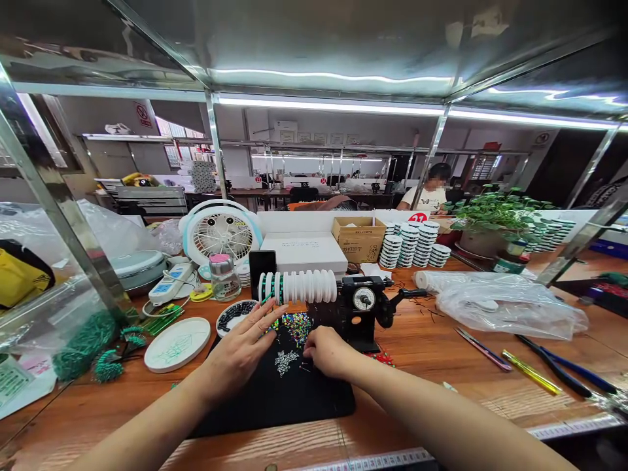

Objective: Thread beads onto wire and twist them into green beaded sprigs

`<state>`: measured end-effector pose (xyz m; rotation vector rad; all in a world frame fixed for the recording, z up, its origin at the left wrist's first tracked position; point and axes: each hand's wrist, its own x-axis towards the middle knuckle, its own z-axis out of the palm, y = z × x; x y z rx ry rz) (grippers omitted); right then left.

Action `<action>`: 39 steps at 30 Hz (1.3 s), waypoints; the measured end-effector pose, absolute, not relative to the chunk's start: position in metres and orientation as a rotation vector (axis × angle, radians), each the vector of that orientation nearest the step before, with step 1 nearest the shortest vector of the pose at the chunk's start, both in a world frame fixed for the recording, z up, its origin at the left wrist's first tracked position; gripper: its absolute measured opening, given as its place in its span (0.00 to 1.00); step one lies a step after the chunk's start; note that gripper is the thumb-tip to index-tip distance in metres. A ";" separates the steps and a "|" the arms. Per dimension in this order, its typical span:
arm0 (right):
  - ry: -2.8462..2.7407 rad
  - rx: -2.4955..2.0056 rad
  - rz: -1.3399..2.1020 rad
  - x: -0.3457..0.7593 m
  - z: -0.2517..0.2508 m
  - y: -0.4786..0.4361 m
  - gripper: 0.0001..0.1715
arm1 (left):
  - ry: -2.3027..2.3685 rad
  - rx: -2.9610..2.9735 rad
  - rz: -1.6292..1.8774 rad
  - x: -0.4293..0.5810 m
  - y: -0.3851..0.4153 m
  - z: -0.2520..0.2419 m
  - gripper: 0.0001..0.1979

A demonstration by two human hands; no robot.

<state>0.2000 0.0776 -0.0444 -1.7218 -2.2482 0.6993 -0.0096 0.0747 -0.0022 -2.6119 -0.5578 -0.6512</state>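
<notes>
left hand (239,350) — spread wide, holding nothing visible | right hand (328,351) — curled on mat (275,399), fingertips hidden, hold unclear

Your left hand (240,352) and right hand (328,352) are bare, and so are your left forearm (147,425) and right forearm (441,418), running uncovered out of view at the bottom.

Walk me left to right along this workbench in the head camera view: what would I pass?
green beaded strands → white round board → black mat → dial machine → plastic bag → pliers
</notes>
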 end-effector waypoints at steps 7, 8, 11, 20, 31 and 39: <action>-2.226 -1.614 0.480 0.204 -0.023 0.049 0.12 | -0.541 -2.614 -0.682 -0.010 0.076 -0.003 0.16; -2.220 -1.525 0.373 0.204 -0.016 0.042 0.13 | -0.536 -2.616 -0.679 -0.010 0.077 -0.004 0.17; -2.159 -1.146 -0.085 0.203 0.009 0.038 0.18 | -0.529 -2.627 -0.657 -0.012 0.079 -0.005 0.17; -2.128 -1.194 -0.527 0.193 0.034 0.097 0.24 | -0.502 -2.492 -0.911 -0.020 0.078 -0.014 0.18; -2.396 -1.578 -0.250 0.189 0.070 0.117 0.30 | -0.421 -2.471 -1.092 -0.022 0.089 -0.007 0.19; -2.619 -1.588 -0.003 0.193 0.093 0.144 0.21 | -0.498 -2.420 -1.163 -0.016 0.105 -0.002 0.19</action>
